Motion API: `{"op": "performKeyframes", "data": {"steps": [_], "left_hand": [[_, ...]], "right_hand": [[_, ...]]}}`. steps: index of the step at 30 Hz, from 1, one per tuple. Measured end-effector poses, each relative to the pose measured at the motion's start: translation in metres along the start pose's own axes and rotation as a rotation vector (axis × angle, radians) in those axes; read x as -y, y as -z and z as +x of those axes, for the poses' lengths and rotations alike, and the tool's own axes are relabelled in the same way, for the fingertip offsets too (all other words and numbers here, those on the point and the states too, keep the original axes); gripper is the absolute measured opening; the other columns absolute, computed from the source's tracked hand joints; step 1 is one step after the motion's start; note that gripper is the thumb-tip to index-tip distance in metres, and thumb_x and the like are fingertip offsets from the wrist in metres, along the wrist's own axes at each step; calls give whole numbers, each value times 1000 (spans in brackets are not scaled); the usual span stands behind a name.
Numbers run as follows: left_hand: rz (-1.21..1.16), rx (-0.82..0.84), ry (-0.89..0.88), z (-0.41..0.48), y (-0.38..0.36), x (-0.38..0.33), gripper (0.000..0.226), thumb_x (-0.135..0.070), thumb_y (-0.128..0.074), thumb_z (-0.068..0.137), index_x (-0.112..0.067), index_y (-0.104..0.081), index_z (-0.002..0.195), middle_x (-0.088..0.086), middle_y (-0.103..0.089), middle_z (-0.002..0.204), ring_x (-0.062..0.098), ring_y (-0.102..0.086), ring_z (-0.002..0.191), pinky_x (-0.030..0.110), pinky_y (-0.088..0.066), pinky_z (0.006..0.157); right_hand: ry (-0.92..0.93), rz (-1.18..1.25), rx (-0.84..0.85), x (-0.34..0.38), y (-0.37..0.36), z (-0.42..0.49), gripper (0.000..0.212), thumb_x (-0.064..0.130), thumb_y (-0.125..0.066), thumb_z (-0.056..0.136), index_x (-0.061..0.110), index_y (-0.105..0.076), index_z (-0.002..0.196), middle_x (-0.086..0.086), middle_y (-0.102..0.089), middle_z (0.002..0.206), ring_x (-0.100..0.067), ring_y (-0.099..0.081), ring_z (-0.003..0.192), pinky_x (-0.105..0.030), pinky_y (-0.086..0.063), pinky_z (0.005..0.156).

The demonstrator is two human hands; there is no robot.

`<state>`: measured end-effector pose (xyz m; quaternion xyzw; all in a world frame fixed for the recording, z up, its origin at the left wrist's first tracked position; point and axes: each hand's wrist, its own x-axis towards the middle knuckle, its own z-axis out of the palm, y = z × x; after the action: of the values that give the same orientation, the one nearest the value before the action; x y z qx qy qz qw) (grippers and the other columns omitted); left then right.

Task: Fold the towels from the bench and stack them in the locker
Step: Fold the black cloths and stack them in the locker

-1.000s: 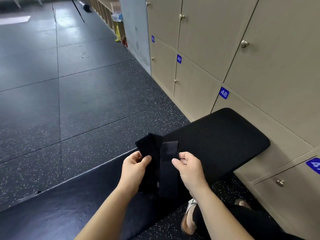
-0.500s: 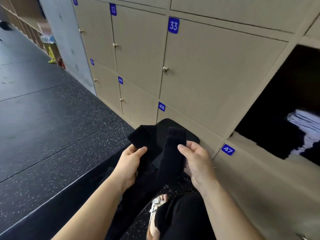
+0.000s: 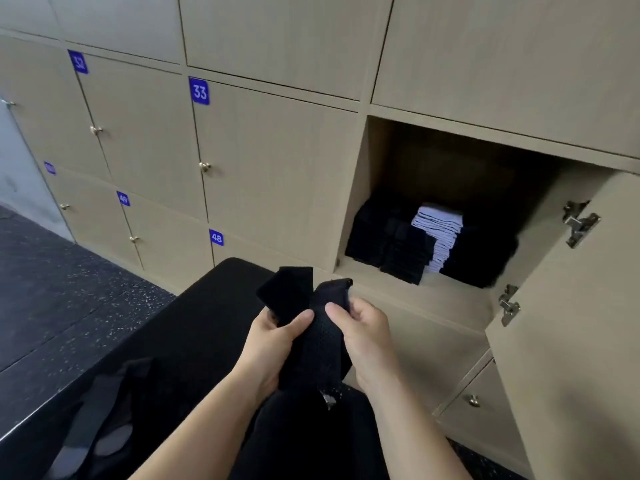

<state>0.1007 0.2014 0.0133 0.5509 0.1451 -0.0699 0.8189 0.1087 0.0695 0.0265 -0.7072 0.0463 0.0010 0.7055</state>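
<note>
A black towel, folded into a narrow strip, stands upright between my hands above the black padded bench. My left hand grips its left part, thumb on the front. My right hand pinches the right part with thumb and fingers. The open locker lies ahead and to the right. Inside it stand stacks of folded black towels and one stack of light grey towels.
The locker's door swings out at the right with metal hinges on its inner face. Closed numbered lockers fill the wall to the left. More dark cloth lies on the bench at lower left. Speckled dark floor runs along the left.
My view has swung right and up from the floor and bench to the lockers, bringing the open locker fully into sight. Both hands have kept hold of the black towel and drawn closer together.
</note>
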Motion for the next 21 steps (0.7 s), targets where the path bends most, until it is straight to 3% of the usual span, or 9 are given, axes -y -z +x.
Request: {"op": "performKeyframes", "data": {"steps": [5,9,14,18,21], "left_hand": [[81,-43,-68,-1,-45,18,25,-8,-74,85,-10,-65,108,12,-76,96,29,-74,84,47,-60,79],[129,-10,-49,14,-77,27,18,-10,-72,87,-10,-67,104,9,-76,90,26,-75,78,37,-61,65],[129,52,36,53,-113,32,15,-12,-68,91,-8,-66,105,12,-76,90,33,-74,84,54,-59,80],[101,69,92,91,-134,41,13,-13,-67,92,-10,-66,105,12,-76,90,34,-74,82,49,-60,70],[85,56,125,124,-146,50,15,-14,-69,91,-11,-66,105,13,-76,89,35,-74,82,51,-60,69]], "right_hand": [[3,-92,-47,0,34,-6,11,14,-56,89,10,-65,91,-3,-65,75,-14,-61,69,-27,-50,60],[-41,-141,-118,1,63,5,13,14,-53,91,14,-66,88,-5,-65,77,-18,-61,70,-31,-51,62],[-186,86,-214,-3,104,39,15,4,-60,89,12,-72,89,-5,-75,80,-19,-71,72,-27,-54,59],[-286,232,-244,-11,135,74,18,4,-62,87,9,-72,101,-9,-75,93,-25,-72,89,-39,-57,81],[-313,315,-263,-15,161,101,20,2,-59,89,6,-70,105,-12,-74,99,-25,-70,88,-35,-55,75]]}}
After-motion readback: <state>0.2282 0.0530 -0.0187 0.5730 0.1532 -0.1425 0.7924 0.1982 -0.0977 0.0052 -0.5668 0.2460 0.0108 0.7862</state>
